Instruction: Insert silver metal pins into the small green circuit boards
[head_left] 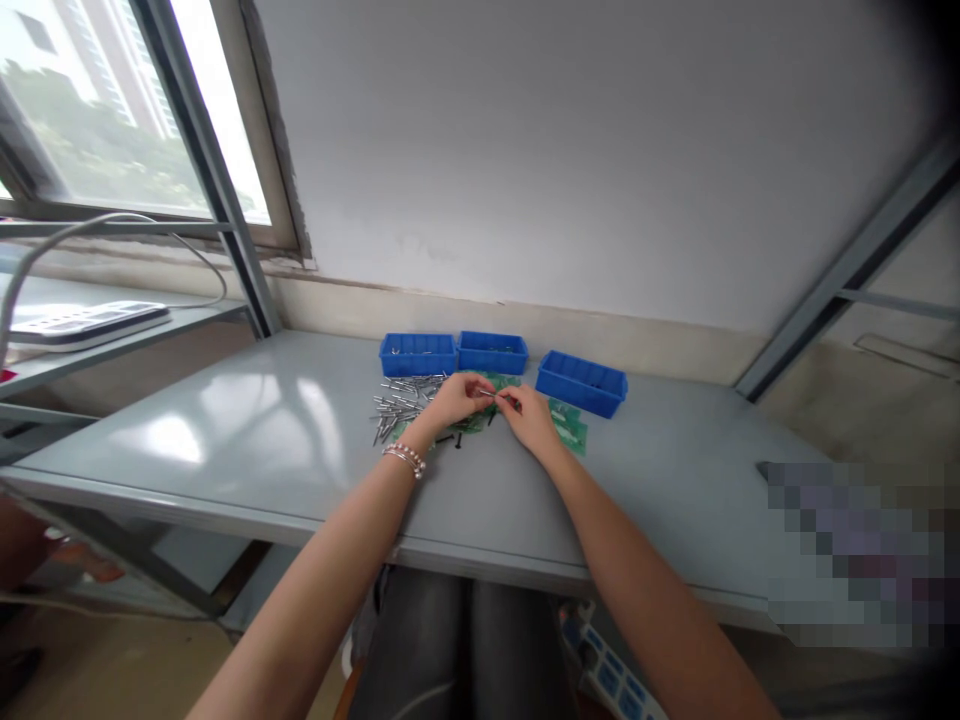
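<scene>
Thin metal rod (487, 393) is up between my two hands, just above the table (480, 500), front of the blue bins (581, 382). Left hand (463, 397) pinches it, thumb and fingers curled, wrist (bracelet (405, 459) on it) angled inward. Right hand (526, 412) mirrors that, fingertips pinched together at the rod's right end; too small to tell on what. Both forearms reach forward, converging. Loose rods (394, 412) pile beside my left hand; dark screws (458, 440) nearer me, green packets (570, 428) by my right.
</scene>
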